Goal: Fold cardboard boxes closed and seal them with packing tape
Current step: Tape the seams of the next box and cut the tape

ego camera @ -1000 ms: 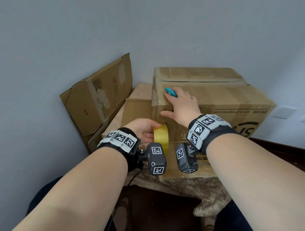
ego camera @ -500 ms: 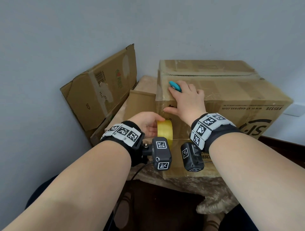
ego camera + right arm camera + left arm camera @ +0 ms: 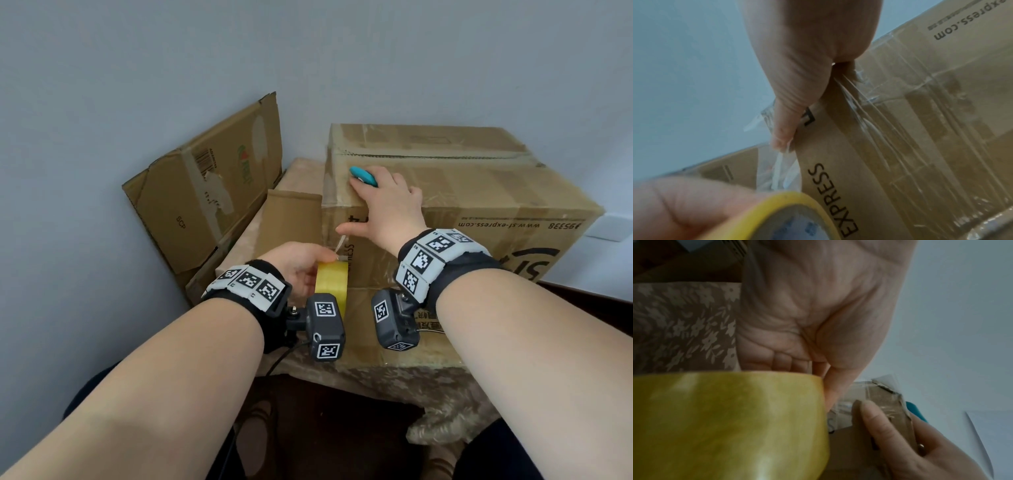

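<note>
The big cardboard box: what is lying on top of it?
On top of the big cardboard box rests the right hand, fingers flat, with a small teal object at its fingertips. Clear tape crosses the top. What the palm covers cannot be seen.

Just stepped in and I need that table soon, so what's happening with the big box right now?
A person is taping the large cardboard box shut. The left hand holds the yellow tape roll in front of the box's near side, with a crumpled clear strip running up from it. The right hand lies over the box's top front edge, its thumb on the strip's upper end, with a teal object under its fingers. A flattened box leans against the wall to the left.
</note>
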